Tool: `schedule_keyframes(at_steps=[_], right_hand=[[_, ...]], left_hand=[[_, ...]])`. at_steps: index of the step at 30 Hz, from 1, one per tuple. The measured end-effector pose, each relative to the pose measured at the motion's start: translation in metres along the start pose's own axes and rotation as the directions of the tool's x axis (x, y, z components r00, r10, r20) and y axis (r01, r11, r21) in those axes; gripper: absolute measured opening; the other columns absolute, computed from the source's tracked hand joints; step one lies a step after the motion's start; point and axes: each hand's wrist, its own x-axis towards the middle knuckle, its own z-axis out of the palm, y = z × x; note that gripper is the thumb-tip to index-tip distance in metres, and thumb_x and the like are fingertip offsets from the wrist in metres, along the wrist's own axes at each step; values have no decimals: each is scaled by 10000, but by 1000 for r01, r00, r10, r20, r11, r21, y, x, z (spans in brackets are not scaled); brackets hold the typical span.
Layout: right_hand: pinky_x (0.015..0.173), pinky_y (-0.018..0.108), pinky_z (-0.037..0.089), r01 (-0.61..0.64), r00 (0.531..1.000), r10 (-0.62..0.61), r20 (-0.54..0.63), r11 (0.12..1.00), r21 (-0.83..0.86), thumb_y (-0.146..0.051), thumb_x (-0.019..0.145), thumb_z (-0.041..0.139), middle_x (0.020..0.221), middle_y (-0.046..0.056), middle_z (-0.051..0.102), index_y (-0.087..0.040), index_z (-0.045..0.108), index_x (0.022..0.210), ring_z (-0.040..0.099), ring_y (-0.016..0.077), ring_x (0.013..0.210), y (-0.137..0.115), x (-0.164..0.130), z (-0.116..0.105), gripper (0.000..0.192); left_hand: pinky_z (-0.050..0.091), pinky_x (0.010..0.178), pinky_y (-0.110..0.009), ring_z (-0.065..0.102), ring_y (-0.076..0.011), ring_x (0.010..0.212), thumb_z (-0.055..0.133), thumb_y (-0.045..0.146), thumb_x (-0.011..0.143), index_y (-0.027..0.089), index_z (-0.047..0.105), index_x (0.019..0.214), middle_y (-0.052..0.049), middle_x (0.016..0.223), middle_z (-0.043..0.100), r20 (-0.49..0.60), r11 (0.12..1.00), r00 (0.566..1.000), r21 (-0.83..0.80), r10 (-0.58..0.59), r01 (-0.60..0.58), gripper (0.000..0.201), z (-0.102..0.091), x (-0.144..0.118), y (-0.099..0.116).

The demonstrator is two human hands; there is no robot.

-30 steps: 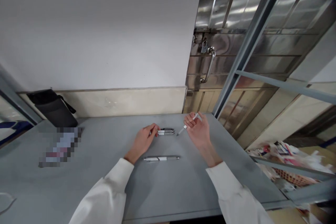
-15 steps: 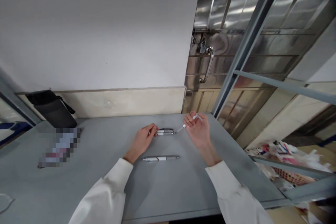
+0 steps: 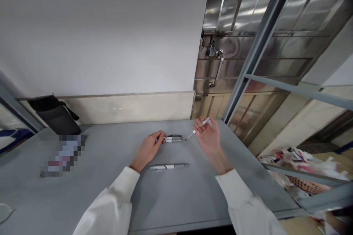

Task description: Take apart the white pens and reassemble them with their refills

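As the flat grey counter [image 3: 182,202] spans the foreground, a dark grey, black-topped container [image 3: 59,119] stands far left. My right hand [image 3: 208,137], fingers curled in, holds a slim white pen [image 3: 190,135], tip leftward. My left hand [image 3: 150,145], nearly closed, touches white-and-dark pens [image 3: 174,139] lying side by side; grip unclear. A white-and-silver pen [image 3: 169,166] lies nearer me.

The lone pen [image 3: 169,166] lies flat on the worktop [image 3: 165,198], tip to the right, its barrel white and grey with a dark slanting mark. Beyond the lone pen, at least two similar pens [image 3: 173,139] lie side by side, roughly parallel to it, their left ends hidden by the left fingers [image 3: 160,137]. The held pen [image 3: 190,135], slim and pale, slants in the right fingers [image 3: 196,125] beyond the lone pen's tip, its own grey tip pointing down and left.
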Motion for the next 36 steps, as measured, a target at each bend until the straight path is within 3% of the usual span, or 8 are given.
schedule_keyframes(at_steps=[36], right_hand=[[500,259,379,44,999,-44,2,998,-53,-352,902,535,603,-42,276,-233,524,712,320,131,520,-2,0,-1,224]], left_hand=[[401,670,-243,579,-163,666,284,451,994,234,651,928,2,757,673,29,999,1000,38,-9,8,432,1,0,3]])
